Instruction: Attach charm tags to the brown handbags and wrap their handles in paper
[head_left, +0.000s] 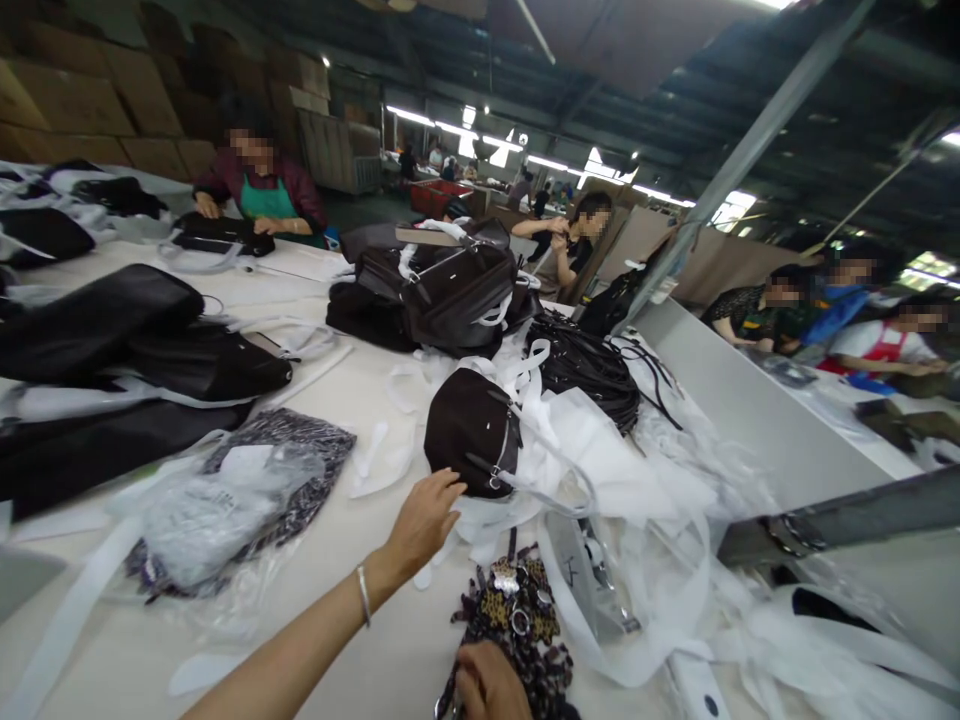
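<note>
A small black handbag point(469, 425) with silver buckles and a white-wrapped handle lies on the white table. My left hand point(424, 520), a bangle on its wrist, reaches to the bag's lower edge with fingers extended and nothing gripped; whether the fingertips touch it I cannot tell. Closer to me is a heap of leopard-print strips point(517, 610) with metal rings. Over the near side of this heap, my right hand point(491, 685) has its fingers curled in; what they hold is hidden. The bottom edge of the picture cuts that hand off.
Beyond the handbag are piled black bags point(442, 290) and a bundle of black straps point(589, 370). A plastic-wrapped patterned bundle point(247, 500) lies left, near larger black bags point(112, 340). White wrapping point(622, 460) covers the right. A co-worker point(262, 190) handles a black bag across the table.
</note>
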